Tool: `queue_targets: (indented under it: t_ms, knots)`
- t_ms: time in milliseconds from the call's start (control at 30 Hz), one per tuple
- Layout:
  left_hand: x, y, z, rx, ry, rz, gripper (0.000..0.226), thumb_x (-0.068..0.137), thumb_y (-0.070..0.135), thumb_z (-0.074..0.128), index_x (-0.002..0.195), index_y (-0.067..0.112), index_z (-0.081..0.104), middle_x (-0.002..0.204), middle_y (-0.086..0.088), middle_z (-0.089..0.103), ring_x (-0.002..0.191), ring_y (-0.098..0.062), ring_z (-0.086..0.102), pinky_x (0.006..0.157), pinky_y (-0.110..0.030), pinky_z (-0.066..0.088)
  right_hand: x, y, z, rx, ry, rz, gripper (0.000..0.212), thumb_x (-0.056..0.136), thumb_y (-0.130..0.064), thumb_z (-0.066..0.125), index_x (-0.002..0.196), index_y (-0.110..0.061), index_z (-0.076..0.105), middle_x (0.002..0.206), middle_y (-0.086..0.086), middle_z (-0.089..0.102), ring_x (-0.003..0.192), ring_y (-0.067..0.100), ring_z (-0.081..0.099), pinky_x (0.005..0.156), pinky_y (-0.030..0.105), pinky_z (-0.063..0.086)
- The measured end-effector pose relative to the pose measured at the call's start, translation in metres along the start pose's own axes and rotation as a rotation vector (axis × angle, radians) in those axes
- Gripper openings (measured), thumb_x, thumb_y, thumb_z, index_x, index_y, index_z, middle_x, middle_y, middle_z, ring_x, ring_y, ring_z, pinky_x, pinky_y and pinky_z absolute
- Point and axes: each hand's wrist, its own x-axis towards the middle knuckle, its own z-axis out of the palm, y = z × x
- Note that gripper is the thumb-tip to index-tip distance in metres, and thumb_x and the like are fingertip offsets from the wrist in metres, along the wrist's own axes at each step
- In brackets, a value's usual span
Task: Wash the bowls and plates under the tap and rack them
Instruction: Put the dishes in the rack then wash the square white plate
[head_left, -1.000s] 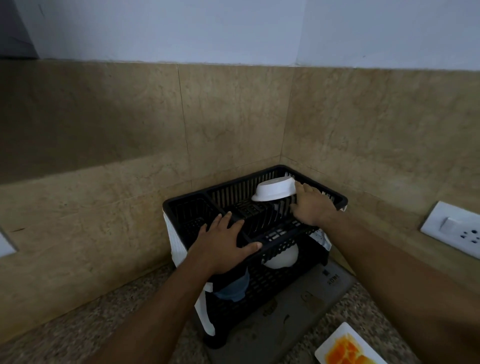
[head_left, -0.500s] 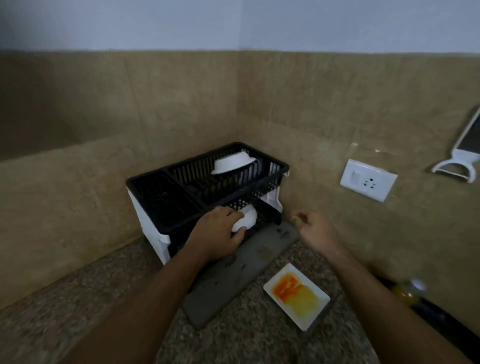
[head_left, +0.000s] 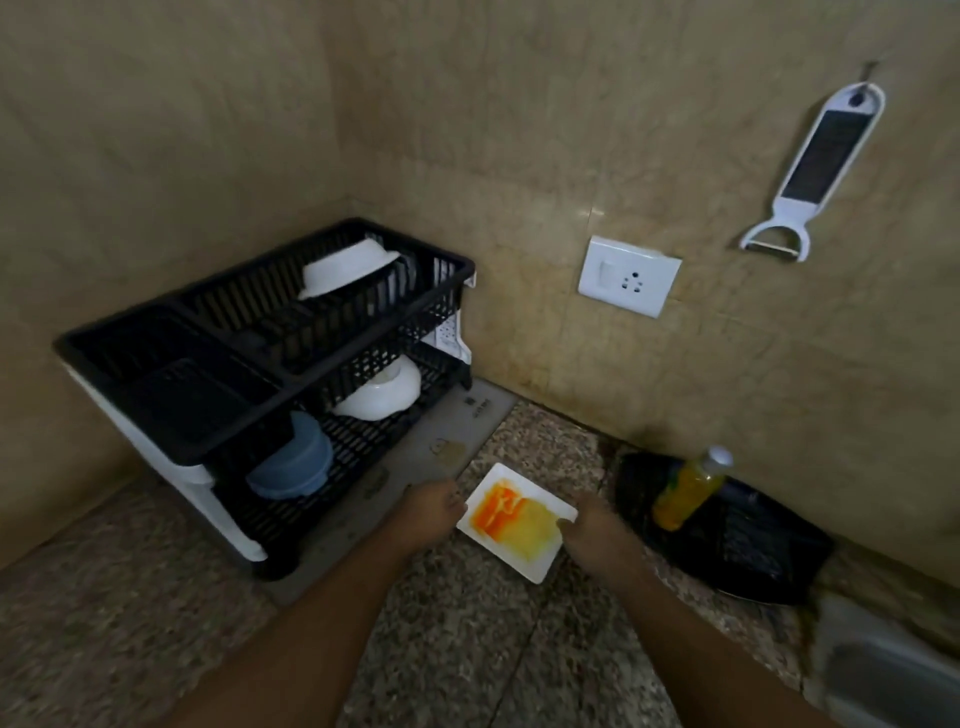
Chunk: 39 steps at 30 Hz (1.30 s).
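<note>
A small white rectangular plate smeared with orange and yellow lies on the speckled counter. My left hand touches its left edge and my right hand grips its right edge. To the left stands a black two-tier dish rack. A white bowl lies tilted in the upper tier. Another white bowl and a blue bowl rest upside down on the lower tier.
A grey drip mat lies under the rack. A yellow bottle rests on a black tray to the right. A wall socket and a hanging white peeler are on the tiled wall. A steel sink edge shows bottom right.
Both hands left the rack and came down to the dirty plate on the counter. The view swung right and down, and the white bowl stays in the upper tier.
</note>
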Motion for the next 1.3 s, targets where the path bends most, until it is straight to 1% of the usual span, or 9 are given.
queue_targets:
  t_ms: [167,267,400,500,667,767,1000,1167,1300]
  knots:
    - [0.019,-0.012,0.012,-0.049,-0.049,-0.001,0.017,0.097,0.023,0.054,0.083,0.014,0.052,0.094,-0.007,0.059,0.093,-0.021,0.056,0.075,-0.028,0.040,0.038,0.046,0.051,0.158,0.051,0.038,0.057,0.086,-0.034,0.057,0.138,-0.012,0.052,0.133,0.010,0.060,0.122,0.028,0.056,0.098,0.036,0.047]
    - [0.023,-0.014,0.017,-0.107,-0.032,0.001,0.025,0.095,0.018,0.057,0.071,0.017,0.051,0.080,-0.002,0.056,0.090,-0.021,0.057,0.074,-0.028,0.042,0.042,0.051,0.067,0.286,0.108,0.058,0.063,0.075,-0.041,0.053,0.131,-0.014,0.059,0.122,0.006,0.067,0.115,0.027,0.062,0.091,0.036,0.051]
    - [0.016,-0.009,0.020,-0.177,0.016,0.019,0.005,0.093,0.018,0.061,0.089,0.016,0.064,0.098,-0.010,0.066,0.095,-0.021,0.061,0.086,-0.032,0.048,-0.019,-0.002,0.029,0.393,0.190,0.029,0.034,0.088,-0.004,0.059,0.121,-0.010,0.065,0.109,0.000,0.065,0.106,0.021,0.061,0.076,0.022,0.038]
    - [0.003,0.009,0.024,-0.263,0.057,0.053,0.003,0.094,0.020,0.062,0.093,0.020,0.059,0.093,0.001,0.054,0.092,-0.013,0.053,0.082,-0.026,0.041,-0.039,0.005,0.008,0.447,0.212,0.037,0.033,0.088,0.000,0.056,0.116,-0.012,0.067,0.113,0.005,0.068,0.105,0.021,0.062,0.078,0.026,0.042]
    - [-0.016,0.063,0.050,-0.342,0.014,0.077,0.034,0.096,0.025,0.059,0.066,0.014,0.050,0.061,0.002,0.046,0.060,-0.011,0.048,0.056,-0.025,0.031,-0.075,0.050,-0.035,0.456,0.201,0.094,0.039,0.090,-0.008,0.059,0.128,-0.015,0.057,0.120,0.004,0.064,0.102,0.021,0.060,0.080,0.030,0.046]
    - [-0.029,0.104,0.080,-0.412,-0.072,0.086,0.039,0.099,0.023,0.056,0.062,0.013,0.048,0.059,-0.004,0.050,0.059,-0.017,0.051,0.059,-0.027,0.035,-0.106,0.096,-0.058,0.491,0.223,0.128,0.044,0.088,-0.007,0.064,0.130,-0.016,0.056,0.100,-0.002,0.065,0.086,0.013,0.059,0.074,0.028,0.046]
    - [-0.079,0.225,0.170,-0.476,-0.232,0.141,0.024,0.102,0.025,0.048,0.083,0.013,0.054,0.078,-0.004,0.062,0.069,-0.016,0.062,0.060,-0.028,0.047,-0.185,0.224,-0.119,0.663,0.308,0.184,0.034,0.086,0.003,0.062,0.110,-0.020,0.061,0.093,-0.005,0.067,0.091,0.020,0.067,0.084,0.046,0.058]
    - [-0.112,0.300,0.226,-0.717,-0.332,0.087,0.019,0.103,0.027,0.046,0.106,0.020,0.064,0.100,-0.007,0.073,0.088,-0.026,0.070,0.073,-0.041,0.059,-0.223,0.302,-0.156,0.809,0.394,0.189,0.037,0.086,0.007,0.056,0.110,-0.020,0.065,0.089,0.004,0.072,0.085,0.025,0.071,0.066,0.039,0.061]
    - [-0.127,0.343,0.262,-0.855,-0.344,0.073,0.022,0.103,0.025,0.045,0.117,0.022,0.063,0.105,-0.006,0.074,0.092,-0.024,0.072,0.068,-0.039,0.060,-0.238,0.347,-0.192,0.814,0.503,0.260,0.014,0.092,-0.015,0.062,0.104,-0.020,0.068,0.092,0.006,0.074,0.080,0.024,0.072,0.074,0.044,0.061]
